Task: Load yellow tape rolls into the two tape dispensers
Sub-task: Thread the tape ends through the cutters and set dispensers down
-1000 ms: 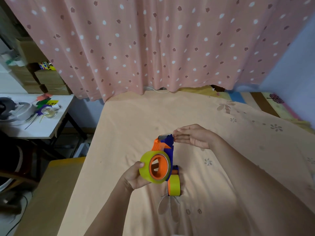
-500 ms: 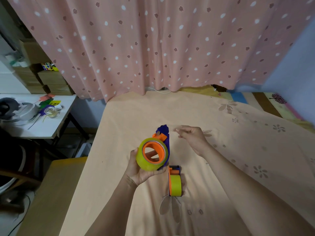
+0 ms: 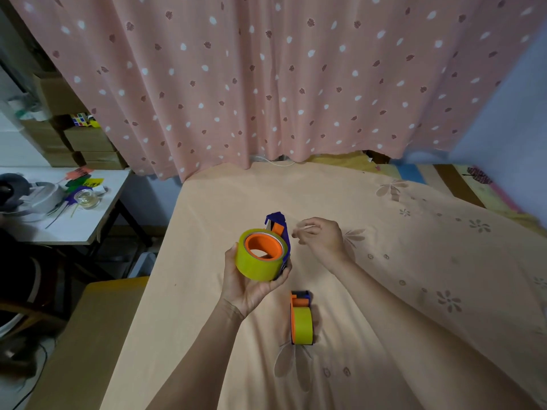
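My left hand grips a blue and orange tape dispenser from below, with a yellow tape roll seated on its orange hub, tilted so the hub faces up. My right hand hovers just right of the dispenser's blue front end, fingers curled with thumb and forefinger together, not touching it; no tape shows between them. A second dispenser lies on the bed nearer me, a yellow roll mounted in it.
Everything sits over a peach bedsheet with flower prints. A dotted pink curtain hangs behind. Left of the bed are a white side table with clutter, stacked cardboard boxes and a yellow stool.
My left hand lifted and tilted the dispenser so the roll's hub faces up. My right hand let go of the dispenser's front end and drew back to the right, fingers curling.
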### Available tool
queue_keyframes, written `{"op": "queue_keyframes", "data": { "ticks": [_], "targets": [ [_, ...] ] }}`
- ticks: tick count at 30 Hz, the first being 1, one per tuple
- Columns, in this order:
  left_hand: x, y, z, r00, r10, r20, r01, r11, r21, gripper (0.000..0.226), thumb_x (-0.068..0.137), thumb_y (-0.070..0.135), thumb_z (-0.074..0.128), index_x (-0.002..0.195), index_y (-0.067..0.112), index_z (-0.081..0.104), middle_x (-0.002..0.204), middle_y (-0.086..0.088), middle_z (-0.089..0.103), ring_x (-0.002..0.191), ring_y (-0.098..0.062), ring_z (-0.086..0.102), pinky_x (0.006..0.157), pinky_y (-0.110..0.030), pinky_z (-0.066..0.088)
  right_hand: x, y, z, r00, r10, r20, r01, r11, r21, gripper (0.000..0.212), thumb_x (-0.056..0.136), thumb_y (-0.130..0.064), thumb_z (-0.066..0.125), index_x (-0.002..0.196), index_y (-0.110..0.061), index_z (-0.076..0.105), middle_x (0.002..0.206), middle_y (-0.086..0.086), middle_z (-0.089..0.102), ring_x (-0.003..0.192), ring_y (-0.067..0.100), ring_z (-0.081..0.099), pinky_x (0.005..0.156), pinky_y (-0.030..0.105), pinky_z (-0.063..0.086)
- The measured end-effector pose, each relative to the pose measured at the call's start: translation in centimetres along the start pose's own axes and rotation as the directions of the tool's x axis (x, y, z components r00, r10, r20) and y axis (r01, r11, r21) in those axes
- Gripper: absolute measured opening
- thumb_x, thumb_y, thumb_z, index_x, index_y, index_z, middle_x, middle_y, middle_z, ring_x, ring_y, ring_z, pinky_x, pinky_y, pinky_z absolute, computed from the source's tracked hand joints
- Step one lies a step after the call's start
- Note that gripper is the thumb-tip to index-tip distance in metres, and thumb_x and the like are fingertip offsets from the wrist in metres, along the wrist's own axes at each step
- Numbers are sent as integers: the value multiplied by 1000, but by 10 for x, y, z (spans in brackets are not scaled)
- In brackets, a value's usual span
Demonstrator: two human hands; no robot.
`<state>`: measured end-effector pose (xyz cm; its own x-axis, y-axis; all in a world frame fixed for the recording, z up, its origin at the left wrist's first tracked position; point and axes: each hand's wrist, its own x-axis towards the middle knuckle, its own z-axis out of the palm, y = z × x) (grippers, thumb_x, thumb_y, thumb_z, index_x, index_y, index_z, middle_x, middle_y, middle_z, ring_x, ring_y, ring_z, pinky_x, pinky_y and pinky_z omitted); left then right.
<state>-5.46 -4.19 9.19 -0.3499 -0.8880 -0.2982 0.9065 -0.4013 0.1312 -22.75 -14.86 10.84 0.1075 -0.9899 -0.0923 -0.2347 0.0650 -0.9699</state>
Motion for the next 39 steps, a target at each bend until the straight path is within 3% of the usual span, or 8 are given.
{"op": "queue_keyframes", "data": {
  "ticks": [4,8,13,18,21,27,31,39],
  "targets": [
    [5,-4,3,999,38,6,-38,999,-4,113,69,51,80,162,19,24,145,-21,46,125,-43,53,93,-53,55,-3,5,6,1000,12,4,-12,999,45,2,84,-7,75,83,-6,74,73,3,77,68,15,73,67,27,60],
    [10,-7,1,999,48,3,-48,999,23,99,75,53,74,157,16,33,142,-23,49,125,-43,53,96,-53,54,-9,7,8,1000,13,-15,-12,998,59,18,84,3,70,74,-11,73,70,3,75,63,7,71,61,22,55],
    [13,-7,-6,995,100,-13,-99,992,74,76,82,55,70,141,12,50,140,-23,55,126,-44,54,104,-56,48,-14,10,12,998,35,-47,-32,998,60,16,82,-9,77,71,-21,77,70,-4,76,66,1,70,66,19,53],
    [17,-8,-8,990,140,-20,-137,985,108,69,82,52,72,136,12,58,139,-22,59,123,-44,59,103,-58,48,-19,13,21,996,79,-37,-75,992,105,27,87,-8,71,70,-28,79,78,0,78,78,14,72,79,36,58],
    [18,-8,-9,988,153,-26,-148,977,155,61,81,51,74,127,11,68,133,-23,64,118,-44,64,98,-58,50,-22,12,25,996,82,-15,-80,989,123,32,91,-8,67,70,-29,79,77,-1,77,77,14,69,78,36,56],
    [16,6,-12,983,173,-56,-154,957,245,56,86,51,66,124,10,71,130,-23,66,113,-43,67,99,-58,50,-20,6,33,948,282,149,-315,906,282,21,90,-10,59,91,2,76,92,15,75,83,21,68,78,32,57],
    [8,11,-18,983,155,-95,-119,944,306,59,86,51,66,129,11,68,130,-24,65,111,-45,66,100,-58,50,-19,7,38,880,389,271,-466,818,337,27,99,-25,48,93,-7,67,92,14,72,78,20,65,73,30,51],
    [1,22,-21,979,157,-130,-100,925,366,62,88,51,63,136,12,61,133,-24,63,113,-44,65,103,-58,50,-18,25,60,886,389,254,-449,856,257,27,92,-37,54,105,-22,72,102,2,77,95,16,69,76,35,54]
  ]
}}
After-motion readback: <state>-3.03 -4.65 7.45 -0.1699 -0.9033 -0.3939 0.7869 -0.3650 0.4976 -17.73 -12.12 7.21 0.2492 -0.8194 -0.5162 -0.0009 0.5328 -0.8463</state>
